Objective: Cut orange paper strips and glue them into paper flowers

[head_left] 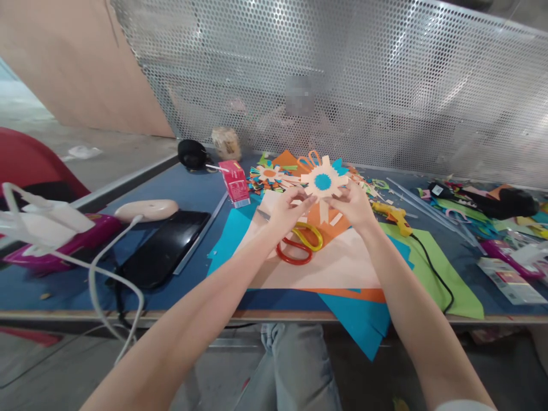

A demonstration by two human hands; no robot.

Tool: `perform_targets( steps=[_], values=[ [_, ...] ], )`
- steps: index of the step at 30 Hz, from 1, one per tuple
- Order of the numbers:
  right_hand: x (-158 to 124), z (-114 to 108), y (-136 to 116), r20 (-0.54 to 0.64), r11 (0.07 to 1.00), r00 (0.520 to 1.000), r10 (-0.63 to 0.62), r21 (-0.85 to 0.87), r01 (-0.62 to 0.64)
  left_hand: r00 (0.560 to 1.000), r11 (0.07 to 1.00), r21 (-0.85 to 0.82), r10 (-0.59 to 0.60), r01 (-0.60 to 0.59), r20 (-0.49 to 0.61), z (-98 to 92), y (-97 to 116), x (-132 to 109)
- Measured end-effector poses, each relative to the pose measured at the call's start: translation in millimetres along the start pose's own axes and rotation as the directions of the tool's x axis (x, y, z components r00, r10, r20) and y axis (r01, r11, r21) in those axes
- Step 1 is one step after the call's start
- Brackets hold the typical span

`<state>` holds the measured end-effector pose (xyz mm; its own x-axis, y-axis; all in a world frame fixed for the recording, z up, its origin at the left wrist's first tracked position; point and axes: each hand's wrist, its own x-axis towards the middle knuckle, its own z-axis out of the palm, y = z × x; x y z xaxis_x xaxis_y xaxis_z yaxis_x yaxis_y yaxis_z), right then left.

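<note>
Between both hands I hold up a cream paper flower (311,184) with a blue round centre. My left hand (294,206) pinches its lower left edge, and my right hand (351,204) grips the lower right. Orange paper loops and a blue paper piece (340,166) show at its upper edge; whether they are attached I cannot tell. Below the hands lie scissors with red and yellow handles (295,252), on cream paper sheets (329,271). Another cream paper flower with an orange centre (269,173) rests behind my left hand among paper scraps.
A yellow glue gun (393,216) lies right of my hands, its cord crossing green paper (454,279). To the left are a pink drink carton (235,181), a black phone (165,248) and white cables. A perforated metal panel (363,74) rises behind the blue table.
</note>
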<state>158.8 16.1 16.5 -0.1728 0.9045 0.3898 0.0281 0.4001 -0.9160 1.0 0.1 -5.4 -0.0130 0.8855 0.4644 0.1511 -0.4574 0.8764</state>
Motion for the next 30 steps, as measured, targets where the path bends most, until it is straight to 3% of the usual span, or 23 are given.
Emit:
perform_targets(
  steps=[3,7,11,13,15,20,26,30],
  values=[
    [-0.2,-0.7,-1.1,-0.019,0.988,0.989,-0.149,-0.049,0.147,0.973,0.953,0.216,0.228,-0.214,-0.044,-5.2,1.1,-0.3],
    [-7.5,-0.3,-9.9,0.072,0.971,0.970,-0.232,-0.037,0.235,0.828,0.780,0.382,0.558,-0.495,-0.066,-12.6,5.9,-4.4],
    [-14.9,1.3,-18.2,0.076,0.953,0.951,-0.300,-0.011,0.302,0.684,0.621,0.466,0.728,-0.631,-0.045,-15.4,10.6,-8.1],
    [-15.8,2.1,-19.6,0.050,0.959,0.958,-0.282,0.002,0.282,0.653,0.586,0.495,0.756,-0.642,-0.049,-15.6,11.0,-8.5],
    [-15.1,2.8,-19.7,0.036,0.973,0.972,-0.232,0.019,0.232,0.667,0.587,0.516,0.744,-0.624,-0.041,-15.6,10.1,-8.3],
    [-12.6,4.1,-16.6,0.008,0.984,0.985,-0.173,0.050,0.172,0.753,0.622,0.550,0.658,-0.557,0.019,-14.6,8.4,-9.3],
    [-10.5,3.5,-8.1,0.052,0.986,0.988,-0.147,0.090,0.142,0.775,0.681,0.422,0.625,-0.599,0.093,-13.3,13.0,-13.2],
    [-7.9,3.0,-3.3,0.075,0.978,0.977,-0.201,-0.045,0.205,0.811,0.730,0.397,0.581,-0.557,0.070,-11.6,15.9,-14.2]
  ],
)
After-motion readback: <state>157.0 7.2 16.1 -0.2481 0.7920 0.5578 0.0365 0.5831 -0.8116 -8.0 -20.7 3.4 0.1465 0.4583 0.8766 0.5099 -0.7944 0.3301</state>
